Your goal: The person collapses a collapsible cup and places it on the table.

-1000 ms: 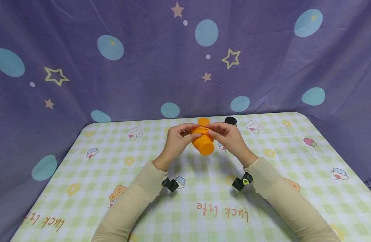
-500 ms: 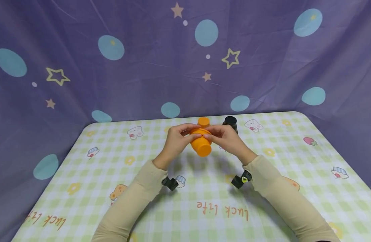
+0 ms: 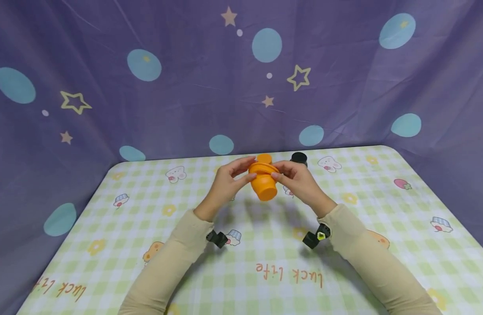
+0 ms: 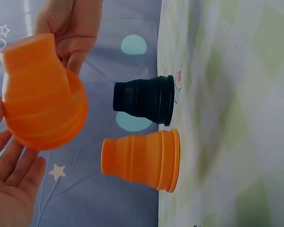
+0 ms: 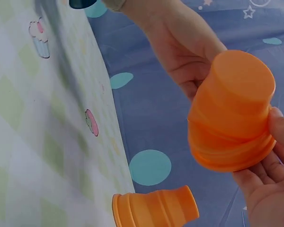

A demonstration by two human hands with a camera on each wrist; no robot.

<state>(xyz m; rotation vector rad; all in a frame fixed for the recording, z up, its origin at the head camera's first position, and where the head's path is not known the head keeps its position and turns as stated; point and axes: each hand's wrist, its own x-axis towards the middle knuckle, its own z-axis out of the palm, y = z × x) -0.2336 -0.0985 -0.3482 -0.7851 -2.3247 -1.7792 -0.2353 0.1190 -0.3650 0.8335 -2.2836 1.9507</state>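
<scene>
An orange collapsible cup (image 3: 264,186) is held in the air over the table, wide rim away and narrow base toward me, its wall folded in unevenly near the rim. My left hand (image 3: 228,180) pinches its left side between thumb and fingers. On the right side, my right hand (image 3: 298,177) grips the rim, thumb in front and fingers behind. In the left wrist view, a second orange cup (image 4: 139,161) and a black cup (image 4: 143,100) stand upside down on the table beyond the hands, apart from each other. Both are partly hidden in the head view.
A green-and-white checked cloth (image 3: 209,284) with printed pictures covers the table. Behind it hangs a purple curtain (image 3: 186,113) with stars and blue ovals. Small black cameras hang below both wrists, the left camera (image 3: 216,238) and the right camera (image 3: 316,236).
My thumbs have moved apart from the front middle of the cup to its sides. The left fingers have spread a little, and the cup shows more of its wall.
</scene>
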